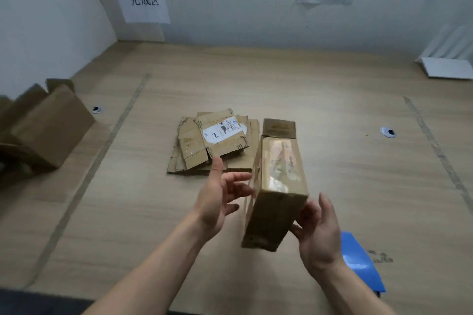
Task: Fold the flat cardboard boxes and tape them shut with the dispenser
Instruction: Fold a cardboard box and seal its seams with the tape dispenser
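Head view: folded cardboard box (277, 186) held above the near desk (332, 115), right hand (318, 235) fingers curled on its near end, left hand (220, 193) open alongside, so it could slip.

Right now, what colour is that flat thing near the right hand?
Bright blue sheet, clearest in the head view.

Brown cardboard boxes (212, 143), wood-grain table (332, 110), blue sheet (361, 263), white walls (230, 7).

A folded, taped brown box (277, 186) stands tilted beside a stack of flat cardboard boxes (215, 143).
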The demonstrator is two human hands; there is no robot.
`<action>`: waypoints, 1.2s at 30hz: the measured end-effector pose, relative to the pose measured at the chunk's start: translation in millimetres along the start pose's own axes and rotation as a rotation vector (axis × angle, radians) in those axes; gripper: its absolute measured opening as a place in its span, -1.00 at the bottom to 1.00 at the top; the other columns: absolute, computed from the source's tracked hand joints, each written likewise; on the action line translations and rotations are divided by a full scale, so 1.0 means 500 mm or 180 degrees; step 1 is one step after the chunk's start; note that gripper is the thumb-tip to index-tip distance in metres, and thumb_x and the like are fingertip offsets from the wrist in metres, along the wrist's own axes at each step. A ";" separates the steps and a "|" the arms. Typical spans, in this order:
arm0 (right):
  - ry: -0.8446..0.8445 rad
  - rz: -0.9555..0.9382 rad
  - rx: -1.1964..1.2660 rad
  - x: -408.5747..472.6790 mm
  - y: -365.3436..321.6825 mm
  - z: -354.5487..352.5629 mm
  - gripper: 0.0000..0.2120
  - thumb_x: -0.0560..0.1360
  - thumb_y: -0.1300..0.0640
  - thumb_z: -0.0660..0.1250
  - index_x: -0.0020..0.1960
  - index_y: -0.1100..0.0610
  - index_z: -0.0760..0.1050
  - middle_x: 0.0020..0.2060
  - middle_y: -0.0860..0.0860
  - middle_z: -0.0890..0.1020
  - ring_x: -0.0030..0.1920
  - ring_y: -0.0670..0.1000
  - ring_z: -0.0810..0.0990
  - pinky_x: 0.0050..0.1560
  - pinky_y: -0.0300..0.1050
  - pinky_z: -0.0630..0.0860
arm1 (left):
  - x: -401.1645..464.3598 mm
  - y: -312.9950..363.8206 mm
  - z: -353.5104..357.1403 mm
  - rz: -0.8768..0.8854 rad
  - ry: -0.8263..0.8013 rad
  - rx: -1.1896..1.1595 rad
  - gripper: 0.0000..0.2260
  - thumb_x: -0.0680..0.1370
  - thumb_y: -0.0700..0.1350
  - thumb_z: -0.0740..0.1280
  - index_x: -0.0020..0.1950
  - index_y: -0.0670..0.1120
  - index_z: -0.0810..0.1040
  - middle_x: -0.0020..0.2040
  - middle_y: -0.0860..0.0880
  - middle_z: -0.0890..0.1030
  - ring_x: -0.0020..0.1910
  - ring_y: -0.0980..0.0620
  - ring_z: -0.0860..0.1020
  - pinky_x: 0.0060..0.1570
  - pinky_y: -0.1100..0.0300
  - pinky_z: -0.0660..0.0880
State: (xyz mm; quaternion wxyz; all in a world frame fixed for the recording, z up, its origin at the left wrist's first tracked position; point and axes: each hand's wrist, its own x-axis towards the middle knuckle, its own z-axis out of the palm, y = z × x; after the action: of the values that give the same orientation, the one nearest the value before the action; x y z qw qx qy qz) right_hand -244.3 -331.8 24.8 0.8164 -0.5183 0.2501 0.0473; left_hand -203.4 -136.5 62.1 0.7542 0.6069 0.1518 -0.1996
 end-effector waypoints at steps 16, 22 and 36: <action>-0.0071 0.0606 -0.2415 0.005 0.114 0.130 -0.40 0.32 -0.36 0.44 0.18 0.02 0.51 0.03 0.00 0.68 0.00 0.07 0.70 -0.05 0.20 0.70 | -0.021 -0.154 -0.121 -0.0402 0.0008 0.1794 -0.25 0.15 0.17 0.58 0.24 0.04 0.37 0.13 0.09 0.57 0.09 0.13 0.59 0.11 0.06 0.60; 0.0363 0.0513 -0.2765 -0.014 0.139 0.213 -0.66 0.47 -0.04 0.46 0.18 0.03 0.52 -0.03 0.01 0.69 -0.07 0.06 0.71 -0.19 0.21 0.70 | -0.019 -0.149 -0.185 0.0042 -0.0362 0.2504 -0.02 0.07 0.17 0.47 0.47 0.12 0.23 0.34 0.09 0.40 0.29 0.06 0.45 0.26 0.06 0.51; 0.0139 0.0340 -0.3446 -0.045 0.227 0.509 -0.53 0.46 0.03 0.48 0.31 0.01 0.40 0.03 -0.08 0.60 0.03 0.01 0.61 0.01 0.09 0.66 | -0.015 -0.008 -0.485 -0.0116 -0.0232 0.2339 -0.76 0.38 -0.15 0.28 -0.02 -0.05 0.65 -0.13 -0.02 0.69 -0.08 -0.02 0.64 -0.03 0.03 0.62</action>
State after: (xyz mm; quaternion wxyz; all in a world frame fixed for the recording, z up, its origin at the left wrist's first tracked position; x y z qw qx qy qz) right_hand -210.8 -54.2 27.8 0.4239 -0.8521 0.2330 0.2000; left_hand -209.0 100.5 9.5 0.4871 0.8269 0.0538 -0.2757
